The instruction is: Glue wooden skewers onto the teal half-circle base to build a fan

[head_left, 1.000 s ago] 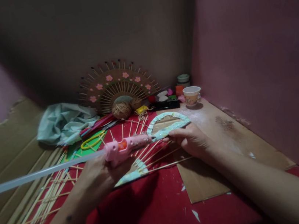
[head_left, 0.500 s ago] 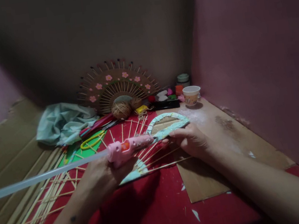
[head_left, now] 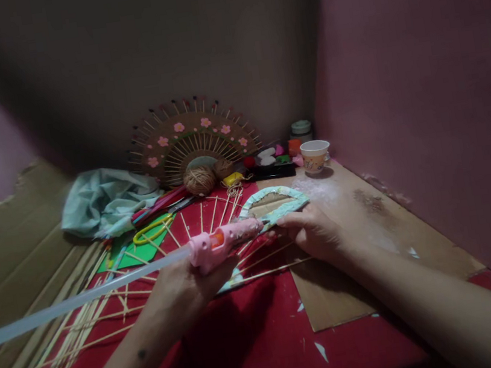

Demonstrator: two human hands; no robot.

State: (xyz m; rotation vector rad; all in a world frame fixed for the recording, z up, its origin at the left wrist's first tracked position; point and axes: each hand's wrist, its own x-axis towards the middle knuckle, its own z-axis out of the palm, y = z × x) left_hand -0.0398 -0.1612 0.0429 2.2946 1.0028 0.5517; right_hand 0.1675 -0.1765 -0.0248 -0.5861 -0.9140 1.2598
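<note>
- Glue gun (head_left: 224, 243), pink with an orange trigger, is lying level above the red surface (head_left: 251, 354) in the middle of the view, its nozzle touching the left end of the paper-covered arch (head_left: 273, 201).
- Left hand (head_left: 187, 286) is wrapping its grip tight around the gun's handle from below.
- A long clear glue stick (head_left: 83, 298) is sticking out of the gun's back and running off towards the left edge.
- Right hand (head_left: 311, 232) is pinching the arch's straight lower edge in its grip, just beside the nozzle.
- Bamboo skewers (head_left: 246, 257) are fanning out under both hands, and the arch is lying across them.
- A cardboard sheet (head_left: 349, 242) is lying under the right wrist.
- A paper cup (head_left: 315, 156) is standing upright near the wall corner; its inside is not showing from here.
- A small lidded jar (head_left: 300, 129) is standing just behind the cup, its lid on.
- A finished flowered fan (head_left: 193, 139) is leaning against the back wall, with a ball of twine (head_left: 199, 180) in front of it.
- Yellow-handled scissors (head_left: 154, 229) are lying on green paper (head_left: 136, 251), near a crumpled pale cloth (head_left: 102, 201).
</note>
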